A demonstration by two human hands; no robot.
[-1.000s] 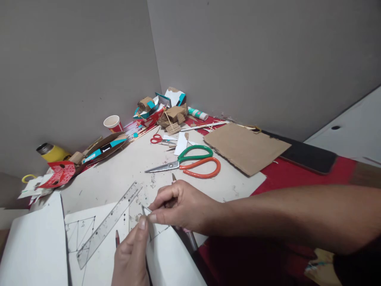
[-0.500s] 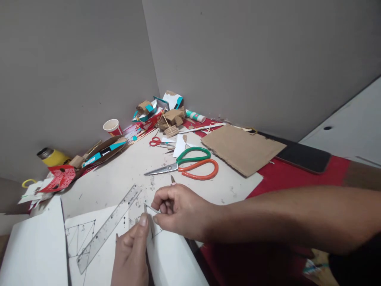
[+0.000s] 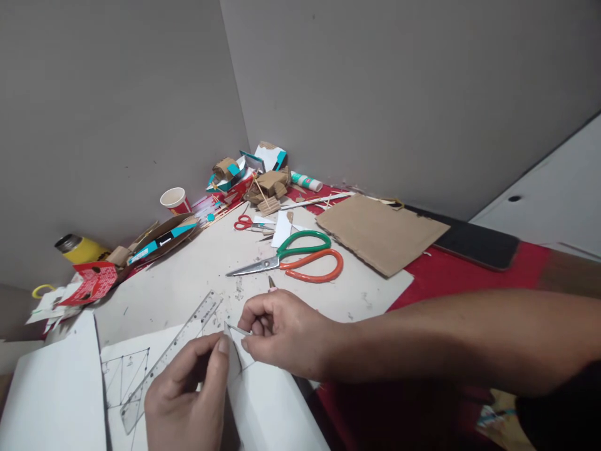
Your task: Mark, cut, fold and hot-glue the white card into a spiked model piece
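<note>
A white sheet (image 3: 270, 404), perhaps card, rises toward me from the front of the desk, with a drawn line near its far end. My left hand (image 3: 190, 388) pinches the sheet's left edge between thumb and forefinger. Close by on the right, my right hand (image 3: 282, 329) is closed with thumb and fingers on the same sheet's far corner. Beyond its knuckles shows the dark pointed tip of a pencil-like thing (image 3: 272, 283); the rest is hidden. Beneath and left of my left hand, a clear ruler (image 3: 197, 319) lies aslant over paper with a drawn figure (image 3: 124, 376).
Large scissors (image 3: 282, 263) with green and orange handles lie beyond my right hand, small red scissors (image 3: 244, 222) behind them. Brown cardboard (image 3: 382, 232) rests at right, partly over a black slab (image 3: 483, 241). A paper cup (image 3: 174, 200) and yellow bottle (image 3: 82, 248) stand at back left.
My left hand has turned and shifted left, its forefinger now meeting the thumb at the sheet's edge and covering more of the ruler. My right hand has hardly moved.
</note>
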